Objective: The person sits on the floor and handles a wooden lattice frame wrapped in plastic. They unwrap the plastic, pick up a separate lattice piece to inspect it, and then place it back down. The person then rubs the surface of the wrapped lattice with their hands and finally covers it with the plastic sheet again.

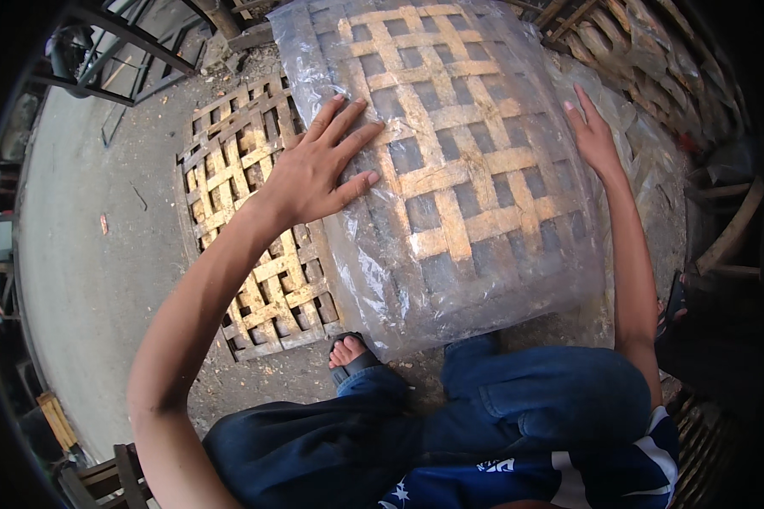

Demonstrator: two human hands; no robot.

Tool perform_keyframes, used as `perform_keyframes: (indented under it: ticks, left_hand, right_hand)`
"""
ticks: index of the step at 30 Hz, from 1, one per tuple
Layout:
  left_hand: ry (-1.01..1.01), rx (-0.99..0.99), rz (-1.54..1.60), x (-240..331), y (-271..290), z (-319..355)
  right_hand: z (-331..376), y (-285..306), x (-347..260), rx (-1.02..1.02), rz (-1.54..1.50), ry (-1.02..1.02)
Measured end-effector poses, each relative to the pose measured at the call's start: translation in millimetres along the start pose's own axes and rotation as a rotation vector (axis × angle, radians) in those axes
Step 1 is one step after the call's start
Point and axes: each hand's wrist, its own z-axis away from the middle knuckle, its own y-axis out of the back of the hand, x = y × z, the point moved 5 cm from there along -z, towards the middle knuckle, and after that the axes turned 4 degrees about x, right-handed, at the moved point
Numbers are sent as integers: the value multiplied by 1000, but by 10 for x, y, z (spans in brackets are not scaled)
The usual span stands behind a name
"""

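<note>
Here, seen from the head, the left hand [318, 170] lies flat with fingers spread, grasping nothing, on the plastic-covered woven bamboo panel [458, 170]; the right hand [592, 131] rests open-fingered at its right edge. A bare woven mat [246, 229] lies left of the panel.

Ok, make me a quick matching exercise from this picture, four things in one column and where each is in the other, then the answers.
1. left hand
2. right hand
3. bare woven mat
4. sandalled foot

A. at the plastic sheet's near edge
B. flat on the sheet's left part
C. on the ground, left of the sheet
D. on the sheet's right edge

Pairs: 1-B, 2-D, 3-C, 4-A
</note>
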Motion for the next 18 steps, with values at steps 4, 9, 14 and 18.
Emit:
perform_keyframes:
  ticks: [4, 9, 14, 18]
  left_hand:
    - [-13, 50, 75, 4, 1, -3]
    - [-24, 63, 49, 7, 16, -6]
    - [-34, 62, 71, 49, 32, -51]
    - [-34, 64, 82, 13, -3, -21]
  right_hand:
    - [230, -6, -1024, 15, -24, 403]
    - [549, -337, -1861, -188, -179, 595]
    - [732, -812, -1929, -277, -180, 635]
    - [785, -913, -1934, -96, -127, 613]
